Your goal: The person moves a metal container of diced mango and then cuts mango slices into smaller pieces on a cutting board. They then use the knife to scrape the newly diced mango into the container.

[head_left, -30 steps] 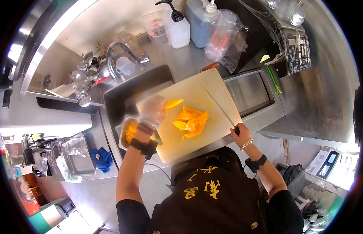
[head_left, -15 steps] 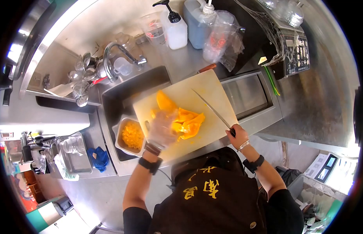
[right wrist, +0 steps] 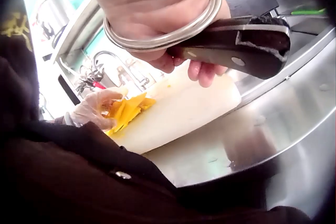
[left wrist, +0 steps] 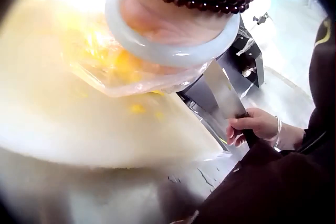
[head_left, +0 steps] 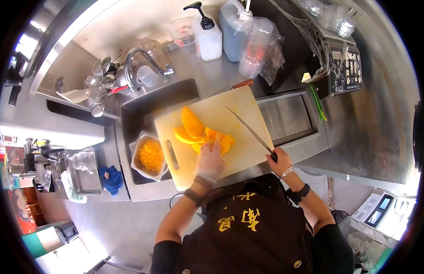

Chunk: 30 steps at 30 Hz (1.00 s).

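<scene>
Head view: a person stands at a steel counter, a pale cutting board (head_left: 241, 114) laid across the sink (head_left: 143, 105).
Fruit: mango pieces (head_left: 192, 128), peeled halves and slices, heaped on the left-centre of the board.
Left hand (head_left: 209, 160): in a thin clear glove, lying on the near edge of the heap.
Left grip: fingers laid over the slices, loosely bent, pressing them down, not clasping any one piece.
Right hand (head_left: 279, 160): at the board's near right corner, well apart from the fruit.
Right grip: fingers (right wrist: 202, 71) wrapped fully round the dark handle of the knife (head_left: 248, 129); tight, with no gap showing.
Blade: long, slanting up and left across the bare right part of the board; whether its tip touches the board cannot be told.
Step in hand: by the look of it, gathering and steadying the heap, with the blade held off.
Next move calls for: in my judgement, bringing the blade left to the heap, keeping the gloved fingertips tucked back from the edge, and holding the slippery slices firm.
Risk: wet fruit may slide under the glove.
Tray (head_left: 135, 165): steel, holding diced mango, in the sink just beside the board's left edge.
Tap (head_left: 141, 57): behind the sink.
</scene>
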{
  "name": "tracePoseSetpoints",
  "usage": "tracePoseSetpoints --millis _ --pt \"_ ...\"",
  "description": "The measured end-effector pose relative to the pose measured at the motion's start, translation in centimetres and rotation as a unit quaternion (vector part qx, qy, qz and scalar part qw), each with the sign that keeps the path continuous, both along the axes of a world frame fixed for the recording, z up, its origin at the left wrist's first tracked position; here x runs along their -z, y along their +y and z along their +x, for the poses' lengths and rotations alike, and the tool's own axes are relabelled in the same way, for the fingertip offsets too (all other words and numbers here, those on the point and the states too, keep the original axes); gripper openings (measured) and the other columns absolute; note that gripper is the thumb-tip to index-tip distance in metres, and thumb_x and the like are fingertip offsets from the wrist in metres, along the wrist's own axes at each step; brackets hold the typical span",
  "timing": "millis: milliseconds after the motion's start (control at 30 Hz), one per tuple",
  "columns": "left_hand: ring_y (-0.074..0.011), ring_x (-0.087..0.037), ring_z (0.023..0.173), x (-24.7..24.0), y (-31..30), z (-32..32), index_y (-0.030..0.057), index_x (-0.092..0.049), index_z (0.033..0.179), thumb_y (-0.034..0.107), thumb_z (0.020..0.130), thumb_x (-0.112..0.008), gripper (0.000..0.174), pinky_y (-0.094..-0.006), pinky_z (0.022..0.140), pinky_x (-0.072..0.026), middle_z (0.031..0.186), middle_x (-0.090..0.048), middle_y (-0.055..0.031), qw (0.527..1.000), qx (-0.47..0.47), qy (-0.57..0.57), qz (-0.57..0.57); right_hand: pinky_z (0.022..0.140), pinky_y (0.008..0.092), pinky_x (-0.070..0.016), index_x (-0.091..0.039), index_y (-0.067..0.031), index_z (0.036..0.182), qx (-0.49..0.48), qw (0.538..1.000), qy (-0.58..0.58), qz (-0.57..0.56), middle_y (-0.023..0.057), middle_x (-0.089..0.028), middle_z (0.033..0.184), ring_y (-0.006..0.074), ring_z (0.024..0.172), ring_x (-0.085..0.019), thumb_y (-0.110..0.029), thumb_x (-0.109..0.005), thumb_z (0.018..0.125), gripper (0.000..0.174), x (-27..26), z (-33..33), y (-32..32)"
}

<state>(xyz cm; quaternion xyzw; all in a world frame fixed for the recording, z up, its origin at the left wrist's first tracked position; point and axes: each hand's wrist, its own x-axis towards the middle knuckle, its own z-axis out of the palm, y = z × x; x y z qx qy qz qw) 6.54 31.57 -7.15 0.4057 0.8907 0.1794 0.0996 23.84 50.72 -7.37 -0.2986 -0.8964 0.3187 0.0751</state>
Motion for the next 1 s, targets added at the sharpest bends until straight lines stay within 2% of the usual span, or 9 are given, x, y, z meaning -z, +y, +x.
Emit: tracePoseSetpoints --millis 133,233,367,467,533,567,667,733,1000 --pt "-0.036 -0.042 0.097 0.9 -1.9 0.1 0.0024 -0.033 0.123 0.009 0.063 -0.055 0.064 -0.0418 0.082 -0.0376 0.103 -0.046 -0.0206 0.988 -0.095 0.023 0.121 0.057 0.0396 -0.041 -0.048 -0.0012 0.074 0.006 1.0 0.014 0.002 0.0155 -0.05 0.07 0.0344 0.066 -0.051 -0.022 -0.059 0.071 0.024 0.4 0.3 0.2" --pt "-0.0359 -0.043 0.096 0.2 -2.8 -0.1 0.0029 -0.035 0.122 0.007 0.061 -0.059 0.066 -0.042 0.081 -0.0383 0.102 -0.046 -0.0203 0.978 -0.106 0.02 0.181 0.057 0.0398 -0.041 -0.048 -0.0014 0.074 0.003 1.0 0.007 0.004 0.0156 -0.05 0.07 0.0347 0.066 -0.051 -0.022 -0.059 0.071 0.023 0.5 0.3 0.2" --pt "-0.0359 -0.043 0.096 0.3 -3.5 0.2 0.0033 -0.036 0.12 0.006 0.06 -0.06 0.065 -0.0422 0.08 -0.0388 0.103 -0.045 -0.0207 0.972 -0.12 -0.003 0.204 0.058 0.0396 -0.0416 -0.048 -0.0016 0.074 -0.012 1.0 -0.001 -0.012 0.0156 -0.051 0.071 0.0343 0.067 -0.051 -0.022 -0.059 0.071 0.023 0.6 -0.3 0.1" --pt "-0.0366 -0.046 0.092 1.4 -4.2 0.3 0.0032 -0.036 0.12 0.004 0.062 -0.059 0.062 -0.041 0.079 -0.0402 0.1 -0.047 -0.0202 0.975 -0.112 0.034 0.19 0.058 0.0391 -0.0418 -0.048 -0.0018 0.074 -0.026 0.999 -0.01 -0.015 0.0155 -0.052 0.072 0.0337 0.068 -0.052 -0.023 -0.059 0.071 0.024 0.4 -0.8 -0.1" --pt "-0.0357 -0.048 0.09 1.8 -4.1 0.1 0.0002 -0.045 0.106 0.005 0.063 -0.057 0.045 -0.0403 0.076 -0.0417 0.096 -0.05 -0.0206 0.963 -0.109 0.081 0.231 0.058 0.0389 -0.0418 -0.048 -0.0018 0.074 -0.034 0.999 -0.016 -0.012 0.0154 -0.052 0.072 0.0334 0.068 -0.052 -0.023 -0.059 0.071 0.024 0.2 -1.2 -0.3" --pt "-0.0357 -0.048 0.09 1.9 -4.2 0.1 0.0002 -0.045 0.106 0.005 0.063 -0.057 0.045 -0.0403 0.076 -0.0417 0.096 -0.05 -0.0206 0.963 -0.11 0.081 0.231 0.058 0.0387 -0.042 -0.048 -0.0019 0.074 -0.038 0.999 -0.024 -0.017 0.0152 -0.052 0.073 0.0332 0.068 -0.052 -0.024 -0.059 0.072 0.024 0.0 -1.4 -0.5" --pt "-0.0339 -0.052 0.087 1.1 -4.1 -0.4 -0.0016 -0.049 0.103 0.003 0.065 -0.055 0.039 -0.0366 0.077 -0.0428 0.092 -0.053 -0.0209 0.955 -0.188 -0.013 0.231 0.058 0.0386 -0.0422 -0.048 -0.0021 0.074 -0.044 0.998 -0.031 -0.025 0.015 -0.052 0.073 0.033 0.068 -0.052 -0.024 -0.059 0.072 0.025 -0.2 -1.9 -0.7" --pt "-0.0284 -0.055 0.087 0.5 -3.9 -0.9 -0.0035 -0.049 0.105 0.007 0.07 -0.056 0.037 -0.0329 0.074 -0.0445 0.095 -0.056 -0.0196 0.918 -0.272 -0.099 0.272 0.058 0.0386 -0.0422 -0.048 -0.0022 0.074 -0.048 0.998 -0.029 -0.029 0.0149 -0.052 0.072 0.033 0.067 -0.052 -0.025 -0.059 0.072 0.025 -0.2 -2.1 -0.7" --pt "-0.0202 -0.06 0.077 2.3 -4.7 -3.5 -0.0032 -0.054 0.102 0.017 0.072 -0.059 0.037 -0.029 0.07 -0.0451 0.087 -0.061 -0.0164 0.85 -0.352 -0.313 0.236 0.058 0.0389 -0.042 -0.049 -0.0024 0.074 -0.054 0.998 -0.025 -0.027 0.015 -0.052 0.071 0.0335 0.067 -0.052 -0.024 -0.059 0.072 0.024 0.3 -2.3 -0.3"
